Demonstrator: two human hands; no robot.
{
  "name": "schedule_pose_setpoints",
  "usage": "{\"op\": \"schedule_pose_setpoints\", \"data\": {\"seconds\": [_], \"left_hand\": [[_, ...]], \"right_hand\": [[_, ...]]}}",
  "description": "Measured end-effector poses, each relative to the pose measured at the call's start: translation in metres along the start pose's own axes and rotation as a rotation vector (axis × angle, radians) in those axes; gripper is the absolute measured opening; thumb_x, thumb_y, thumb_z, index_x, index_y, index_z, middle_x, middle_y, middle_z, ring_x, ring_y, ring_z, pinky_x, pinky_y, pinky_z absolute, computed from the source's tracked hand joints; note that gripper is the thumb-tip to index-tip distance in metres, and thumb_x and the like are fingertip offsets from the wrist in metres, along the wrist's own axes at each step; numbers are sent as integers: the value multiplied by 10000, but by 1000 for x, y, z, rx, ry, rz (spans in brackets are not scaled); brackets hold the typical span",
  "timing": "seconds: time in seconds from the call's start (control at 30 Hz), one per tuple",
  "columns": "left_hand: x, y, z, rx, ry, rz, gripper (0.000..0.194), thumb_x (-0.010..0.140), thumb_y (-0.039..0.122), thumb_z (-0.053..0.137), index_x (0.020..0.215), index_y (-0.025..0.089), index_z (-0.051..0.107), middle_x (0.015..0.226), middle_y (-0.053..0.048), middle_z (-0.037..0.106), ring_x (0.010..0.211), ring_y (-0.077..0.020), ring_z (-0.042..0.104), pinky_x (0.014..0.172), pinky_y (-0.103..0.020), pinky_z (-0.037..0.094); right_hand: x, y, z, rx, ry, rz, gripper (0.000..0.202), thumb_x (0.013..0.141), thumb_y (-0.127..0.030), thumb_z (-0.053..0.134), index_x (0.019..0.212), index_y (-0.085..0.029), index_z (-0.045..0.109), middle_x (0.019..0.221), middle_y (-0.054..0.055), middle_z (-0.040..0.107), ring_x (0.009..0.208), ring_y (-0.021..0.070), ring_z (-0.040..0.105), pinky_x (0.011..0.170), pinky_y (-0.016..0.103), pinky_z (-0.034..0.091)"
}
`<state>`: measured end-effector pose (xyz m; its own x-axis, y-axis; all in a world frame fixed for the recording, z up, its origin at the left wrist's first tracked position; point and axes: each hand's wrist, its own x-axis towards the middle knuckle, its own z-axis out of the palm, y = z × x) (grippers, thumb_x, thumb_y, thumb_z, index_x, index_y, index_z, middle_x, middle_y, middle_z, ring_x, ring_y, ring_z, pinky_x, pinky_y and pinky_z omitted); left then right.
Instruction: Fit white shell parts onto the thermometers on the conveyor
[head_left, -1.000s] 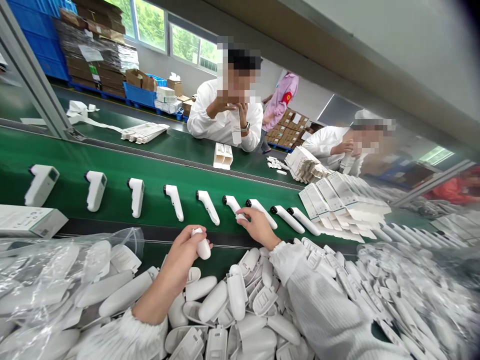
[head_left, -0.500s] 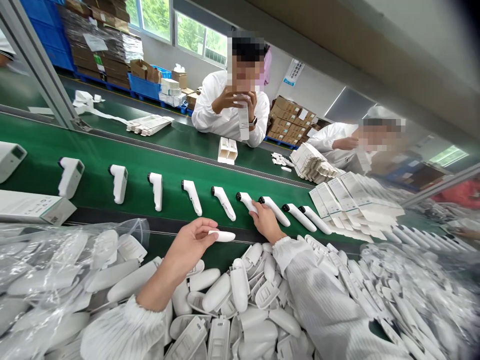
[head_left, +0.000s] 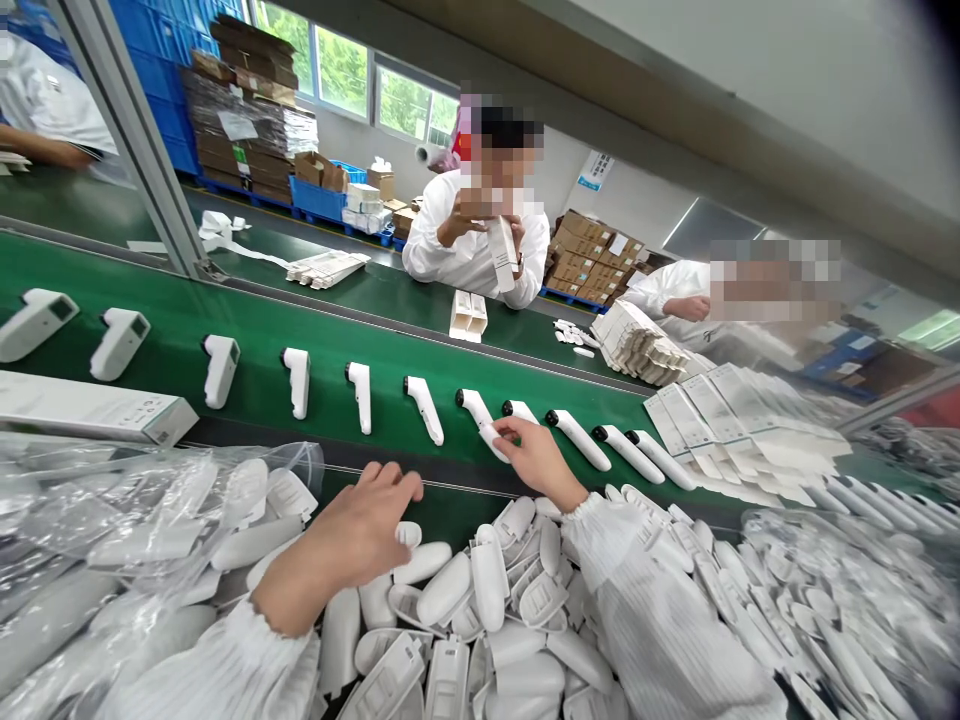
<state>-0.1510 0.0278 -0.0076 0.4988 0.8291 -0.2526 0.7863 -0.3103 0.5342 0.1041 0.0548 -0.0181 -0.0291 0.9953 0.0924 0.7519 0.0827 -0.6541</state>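
Over the heap of white plastic handle covers [head_left: 450,590], my left hand [head_left: 341,540] hovers with its fingers apart and nothing visible in them. My right hand [head_left: 536,455] is at the belt, thumb and fingers pinching a white handle cover [head_left: 495,440]. That cover lies against the handle of a white handheld thermometer [head_left: 474,403] with a black tip; whether it is seated cannot be made out. Just behind my right fingers, another thermometer [head_left: 519,410] is partly hidden. More thermometers [head_left: 577,440] lie in a slanted row on both sides.
The green belt [head_left: 247,430] crosses in front of me. At left are a white box [head_left: 82,400] and a clear plastic bag [head_left: 135,510] of covers. Flat cartons [head_left: 735,420] stack at right. A co-worker [head_left: 480,230] opposite holds a carton; other people work at both sides.
My left hand has let go of the white cover and drawn back toward the heap. My right hand now pinches a cover at a thermometer's handle. The view has shifted slightly.
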Motion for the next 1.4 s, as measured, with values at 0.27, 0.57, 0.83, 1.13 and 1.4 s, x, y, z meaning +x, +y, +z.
{"op": "schedule_pose_setpoints", "data": {"seconds": [0.27, 0.57, 0.83, 1.13, 1.4], "left_hand": [[-1, 1, -1, 61, -26, 13, 238, 738, 211, 540, 926, 276, 671, 972, -52, 707, 862, -281, 637, 665, -344, 373], [17, -2, 3, -319, 113, -47, 188, 841, 401, 457, 789, 236, 532, 689, 9, 595, 641, -182, 534, 571, -281, 330], [19, 4, 5, -719, 119, -25, 293, 865, 536, 480, 871, 244, 450, 895, -17, 649, 772, -186, 603, 670, -294, 480], [15, 26, 13, -621, 76, 138, 383, 868, 590, 506, 831, 210, 547, 797, -16, 638, 747, -192, 610, 681, -299, 485], [-9, 22, 5, 90, -182, 65, 454, 578, 140, 705, 1008, 250, 609, 1140, -59, 554, 1148, -327, 497, 915, -466, 444]], "right_hand": [[23, 44, 20, -459, 14, 56, 502, 927, -86, 425, 1426, -112, 478, 1197, 169, 673, 1082, 275, 637, 908, 348, 460], [18, 69, 7, -566, -16, -22, 457, 961, -122, 380, 1399, -82, 505, 1045, 170, 701, 947, 262, 661, 840, 331, 477], [9, 71, -9, -539, 40, -3, 425, 989, -200, 413, 1382, -89, 532, 1200, 205, 655, 1118, 303, 615, 965, 411, 464], [-45, -37, -11, 19, -307, -570, 382, 988, -310, 509, 1367, -321, 548, 1203, 28, 685, 1080, 188, 618, 955, 322, 476], [-2, 15, 1, 10, 46, 65, 175, 868, -236, 586, 1023, -206, 659, 1015, 49, 698, 938, 229, 647, 820, 332, 479]]}}
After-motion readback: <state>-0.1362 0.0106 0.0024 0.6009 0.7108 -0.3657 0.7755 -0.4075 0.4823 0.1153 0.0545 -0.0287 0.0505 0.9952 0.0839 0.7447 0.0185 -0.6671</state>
